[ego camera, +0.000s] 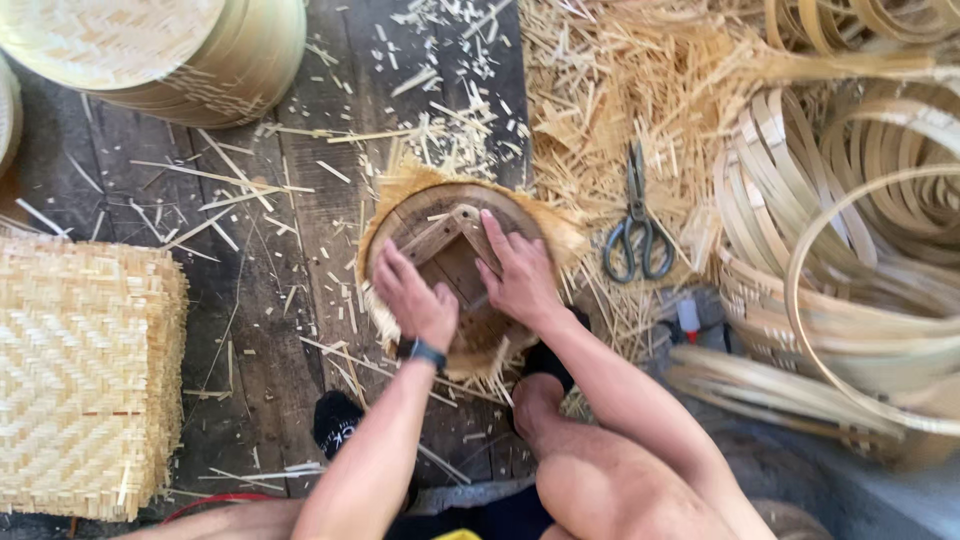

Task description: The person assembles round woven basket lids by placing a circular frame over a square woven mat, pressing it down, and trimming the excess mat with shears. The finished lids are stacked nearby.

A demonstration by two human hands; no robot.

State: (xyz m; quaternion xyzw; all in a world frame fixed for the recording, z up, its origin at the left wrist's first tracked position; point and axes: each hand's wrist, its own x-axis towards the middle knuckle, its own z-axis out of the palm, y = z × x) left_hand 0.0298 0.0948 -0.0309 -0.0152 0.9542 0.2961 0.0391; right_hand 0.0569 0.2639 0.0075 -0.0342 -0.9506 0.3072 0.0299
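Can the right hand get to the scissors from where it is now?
Probably yes. The right hand rests on the round wooden form, and the scissors lie in the open on the bamboo scraps just to its right, with nothing covering them or lying between.

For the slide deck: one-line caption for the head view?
Both hands, left and right, press a woven bamboo mat into a round wooden mould; scissors lie alongside.

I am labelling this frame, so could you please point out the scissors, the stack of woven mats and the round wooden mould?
scissors [637, 222]: head view, on the pivot.
stack of woven mats [85, 375]: head view, top mat's middle.
round wooden mould [415, 222]: head view, upper left rim.
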